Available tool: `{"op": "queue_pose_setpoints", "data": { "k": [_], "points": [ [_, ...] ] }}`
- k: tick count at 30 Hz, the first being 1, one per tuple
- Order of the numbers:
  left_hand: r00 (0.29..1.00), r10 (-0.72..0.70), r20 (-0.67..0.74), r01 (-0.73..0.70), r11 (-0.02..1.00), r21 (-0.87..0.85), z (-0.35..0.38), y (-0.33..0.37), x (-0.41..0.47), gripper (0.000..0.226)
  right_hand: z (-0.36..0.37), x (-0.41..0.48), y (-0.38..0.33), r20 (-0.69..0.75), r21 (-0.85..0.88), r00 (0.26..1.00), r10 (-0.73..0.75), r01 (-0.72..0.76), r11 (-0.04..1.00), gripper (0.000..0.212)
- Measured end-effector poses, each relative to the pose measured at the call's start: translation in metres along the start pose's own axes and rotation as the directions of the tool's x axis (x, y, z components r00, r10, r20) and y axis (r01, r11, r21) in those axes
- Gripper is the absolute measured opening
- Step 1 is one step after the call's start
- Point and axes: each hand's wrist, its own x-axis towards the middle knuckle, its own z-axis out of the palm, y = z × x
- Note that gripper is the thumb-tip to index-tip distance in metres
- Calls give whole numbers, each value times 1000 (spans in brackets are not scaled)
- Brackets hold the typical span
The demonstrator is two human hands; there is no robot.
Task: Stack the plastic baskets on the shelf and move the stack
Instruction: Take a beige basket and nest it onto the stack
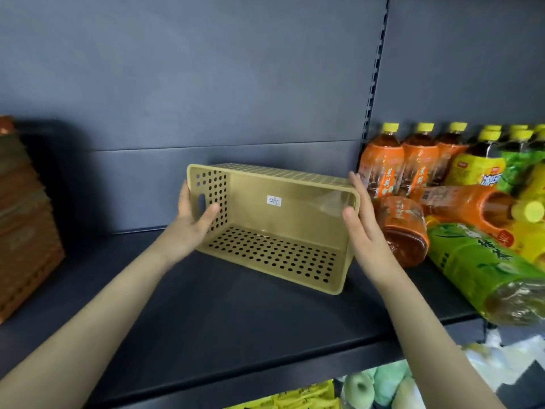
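Tipped on its side, the tan basket (283, 214) was seen lying mid-shelf, its open mouth turned to the near edge and its perforated long wall down on the dark shelf (206, 314). A white sticker (274, 200) was shown on the solid base, now facing the viewer. The left hand (191, 222) was clamped on the basket's left end wall, thumb laid inside over the holes, fingers wrapped behind. The right hand (359, 219) was held flat, fingers straight, at the right end rim; contact there could not be made out.

A plain grey back panel (206, 84) closed off the far side, with a slotted upright (376, 84) to the right. Bare shelf was left in front of the basket and to its left, as far as a brown stack (26, 216) at the left edge. On the right, room was tight: upright tea bottles (413, 160) and toppled ones (404, 231) were crowded just beside the right hand, and a green bottle (477, 261) lay over the near edge.
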Motion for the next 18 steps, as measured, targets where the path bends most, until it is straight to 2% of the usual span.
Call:
{"op": "queue_pose_setpoints", "data": {
  "k": [2, 4, 6, 8, 9, 12, 16, 18],
  "points": [
    [1000, 9, 30, -10, 999, 38, -6, -6, -8, 89, 4, -8, 7, 60, 21, 998, 26, -27, 999, 69],
    [1000, 9, 21, -10, 998, 69, -12, 2, -13, 93, 10, -6, 5, 41, 28, 998, 49, -51, 998, 63],
    [1000, 1, -30, 4, 989, 148, -20, 17, -15, 93, 14, 5, -9, -73, 124, 993, 96, -87, 989, 51],
    [987, 82, -140, -43, 964, 263, -37, 40, -15, 90, 19, 25, -27, -189, 248, 958, 214, -164, 955, 27],
    [972, 138, -192, -74, 949, 307, -48, 53, -14, 87, 21, 35, -38, -190, 319, 943, 273, -203, 926, 23],
    [917, 253, -307, -122, 913, 389, -90, 96, -17, 77, 31, 60, -68, -77, 508, 937, 341, -258, 822, 62],
    [869, 345, -355, -162, 876, 454, -161, 138, -28, 78, 60, 77, -125, -33, 598, 985, 172, -119, 793, 44],
    [866, 299, -400, -178, 933, 312, -199, 150, -34, 80, 77, 86, -153, -5, 610, 999, 50, -37, 792, 48]
  ]
}}
